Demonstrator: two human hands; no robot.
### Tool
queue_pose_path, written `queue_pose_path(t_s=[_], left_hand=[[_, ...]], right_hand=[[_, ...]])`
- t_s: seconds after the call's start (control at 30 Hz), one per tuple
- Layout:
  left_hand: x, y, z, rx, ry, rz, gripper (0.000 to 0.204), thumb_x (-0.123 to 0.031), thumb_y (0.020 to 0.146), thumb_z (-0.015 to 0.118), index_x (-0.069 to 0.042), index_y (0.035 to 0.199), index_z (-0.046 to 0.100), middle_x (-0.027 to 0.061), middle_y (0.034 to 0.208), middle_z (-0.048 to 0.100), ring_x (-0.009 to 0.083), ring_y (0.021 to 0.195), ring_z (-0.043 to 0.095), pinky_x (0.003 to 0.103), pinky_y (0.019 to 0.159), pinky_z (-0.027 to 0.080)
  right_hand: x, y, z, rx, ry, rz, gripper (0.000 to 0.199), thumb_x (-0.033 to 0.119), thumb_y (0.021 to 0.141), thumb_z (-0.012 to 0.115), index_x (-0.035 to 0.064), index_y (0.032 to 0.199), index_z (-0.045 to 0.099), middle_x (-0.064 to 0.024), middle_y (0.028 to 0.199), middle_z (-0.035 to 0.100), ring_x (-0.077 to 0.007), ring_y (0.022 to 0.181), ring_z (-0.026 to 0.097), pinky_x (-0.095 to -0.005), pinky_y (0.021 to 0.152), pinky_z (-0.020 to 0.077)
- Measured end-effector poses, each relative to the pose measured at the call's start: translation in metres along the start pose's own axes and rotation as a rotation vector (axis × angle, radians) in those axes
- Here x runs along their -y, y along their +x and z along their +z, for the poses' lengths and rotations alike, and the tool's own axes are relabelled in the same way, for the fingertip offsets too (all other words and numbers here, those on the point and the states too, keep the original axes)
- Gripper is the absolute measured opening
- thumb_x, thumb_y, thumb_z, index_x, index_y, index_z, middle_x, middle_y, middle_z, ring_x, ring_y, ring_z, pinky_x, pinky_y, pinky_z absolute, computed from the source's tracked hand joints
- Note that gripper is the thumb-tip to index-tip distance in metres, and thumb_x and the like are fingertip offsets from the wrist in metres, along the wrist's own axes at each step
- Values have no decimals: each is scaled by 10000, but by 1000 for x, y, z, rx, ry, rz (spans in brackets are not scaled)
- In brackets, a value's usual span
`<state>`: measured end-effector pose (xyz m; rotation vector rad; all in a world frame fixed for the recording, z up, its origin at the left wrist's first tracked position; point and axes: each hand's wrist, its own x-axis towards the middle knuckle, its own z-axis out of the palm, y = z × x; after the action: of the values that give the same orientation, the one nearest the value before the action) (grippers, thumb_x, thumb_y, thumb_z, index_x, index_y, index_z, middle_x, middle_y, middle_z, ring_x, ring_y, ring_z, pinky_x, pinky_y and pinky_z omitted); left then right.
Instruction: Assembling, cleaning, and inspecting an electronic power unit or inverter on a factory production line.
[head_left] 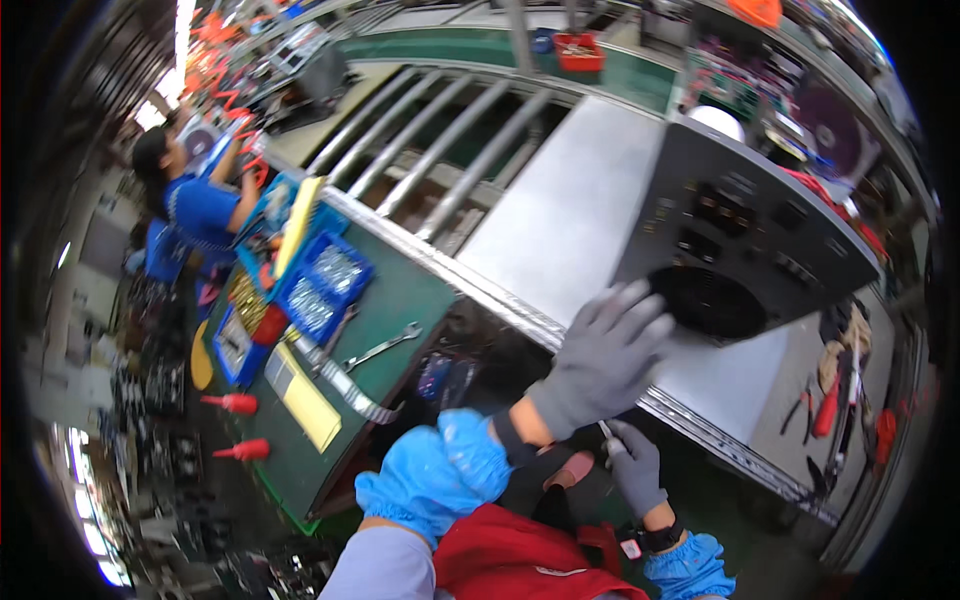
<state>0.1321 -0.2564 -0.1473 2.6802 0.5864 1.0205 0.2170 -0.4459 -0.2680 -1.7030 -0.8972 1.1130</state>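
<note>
My left hand, in a grey glove, is stretched out with its fingers apart, slightly blurred. It is close to the lower left corner of a dark grey metal panel; whether it touches is unclear. The panel stands tilted on a bare metal sheet and has a round black fan opening and several smaller cut-outs. Lower down, in front of the bench edge, my gloved right hand is closed around something small. Only a thin, pale end of it sticks out, too little to name.
To the left, a green-topped table holds a wrench, blue bins of screws and a yellow pad. A roller conveyor lies beyond. Pliers and a red-handled screwdriver lie at right. A co-worker stands far left.
</note>
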Motion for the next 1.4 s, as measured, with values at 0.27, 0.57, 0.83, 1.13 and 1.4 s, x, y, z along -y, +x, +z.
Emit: queue_pose_path(t_s=[0.27, 0.57, 0.83, 1.13, 1.4], left_hand=[[54, -317, -139, -74, 354, -916, 276, -200, 792, 664, -85, 1040, 628, 129, 1052, 640, 329, 1022, 595, 437, 855, 490], [119, -426, -235, -20, 589, -1294, 401, -239, 844, 566, -89, 1216, 558, 132, 1276, 551, 320, 1237, 478, 476, 986, 413], [158, -452, -260, 128, 489, -1167, 394, -253, 843, 583, -82, 1199, 595, 125, 1320, 534, 305, 1267, 459, 442, 1022, 376], [164, -461, -271, 64, 387, -1085, 405, -247, 788, 637, -69, 1151, 608, 89, 1205, 571, 286, 1180, 495, 431, 912, 417], [166, -459, -272, 189, 451, -1086, 433, -303, 822, 621, -85, 1195, 598, 118, 1244, 579, 292, 1202, 511, 442, 912, 424]], right_hand=[[55, 11, 92, 538, -186, 236, 366, 105, 886, 533, 3, 1230, 604, -67, 825, 659, -104, 636, 596, -266, 559, 491], [180, 30, 342, 897, -431, -45, 333, 171, 882, 542, 19, 1155, 658, -49, 804, 652, -110, 603, 591, -278, 520, 476], [195, 61, 541, 954, -721, -154, 196, 27, 734, 645, 21, 922, 700, -102, 929, 670, -247, 769, 662, -330, 642, 533], [169, 56, 601, 801, -912, -254, 286, 184, 861, 536, 9, 1030, 686, -205, 856, 685, -291, 703, 678, -365, 664, 528], [233, 51, 545, 739, -193, -179, 241, 108, 894, 584, -27, 1082, 649, -66, 848, 658, -105, 775, 590, -272, 711, 482]])
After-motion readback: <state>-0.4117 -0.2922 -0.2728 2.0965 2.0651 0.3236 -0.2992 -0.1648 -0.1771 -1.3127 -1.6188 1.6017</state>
